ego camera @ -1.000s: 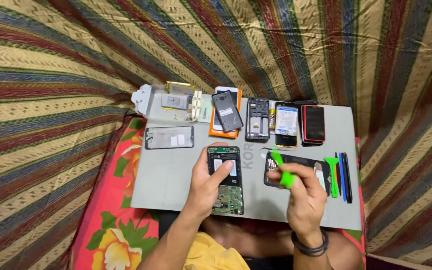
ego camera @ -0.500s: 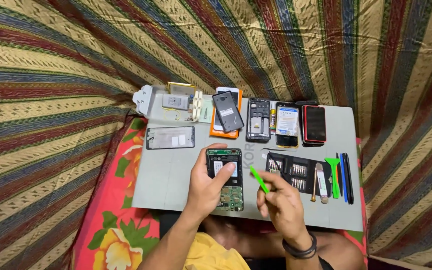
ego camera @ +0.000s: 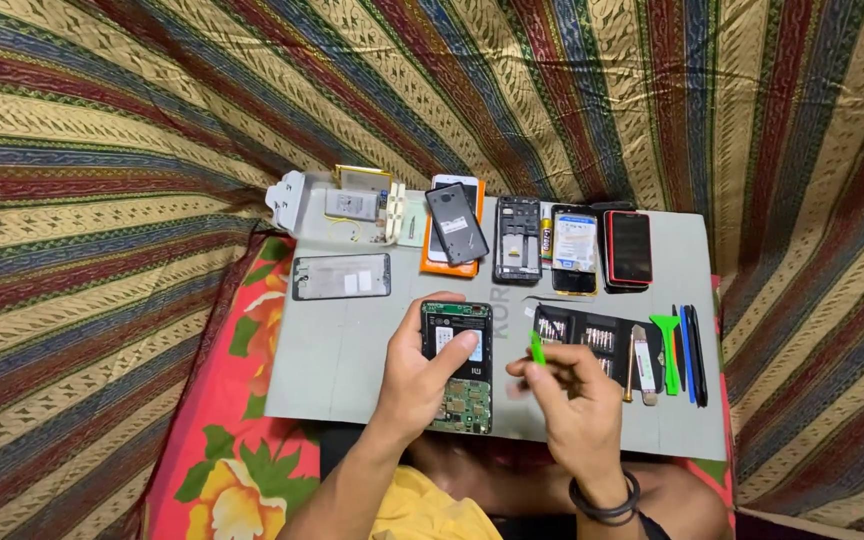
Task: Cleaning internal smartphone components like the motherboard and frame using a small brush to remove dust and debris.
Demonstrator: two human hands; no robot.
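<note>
Head view, looking down on a grey work mat (ego camera: pixel 352 350) laid over a flowered red cloth (ego camera: pixel 222 440), with striped fabric (ego camera: pixel 152 120) draped behind and to both sides. The left hand (ego camera: pixel 420 375) lies on an opened phone (ego camera: pixel 457 365) near the front edge of the mat; its thumb presses the upper part of the phone's exposed back and the fingers wrap the left edge, a clamp that pins the phone flat so it cannot slide. The green circuit board shows at the phone's lower end, below the palm. The right hand (ego camera: pixel 567 385) is closed in a fingertip pinch on a small green pry tool (ego camera: pixel 537 347), held upright just right of the phone and apart from it; the tip touches nothing. Behind that hand lies a black case of screwdriver bits (ego camera: pixel 592 335), open, with a metal scraper (ego camera: pixel 640 365), a second green tool (ego camera: pixel 668 350) and dark picks (ego camera: pixel 692 355) ranged side by side within reach. Along the far edge stand other phones and parts in a row: a phone frame (ego camera: pixel 341 276), a dark phone on an orange one (ego camera: pixel 455 225), a stripped black phone (ego camera: pixel 518 240), a battery (ego camera: pixel 574 245) and a red-edged phone (ego camera: pixel 628 248).
</note>
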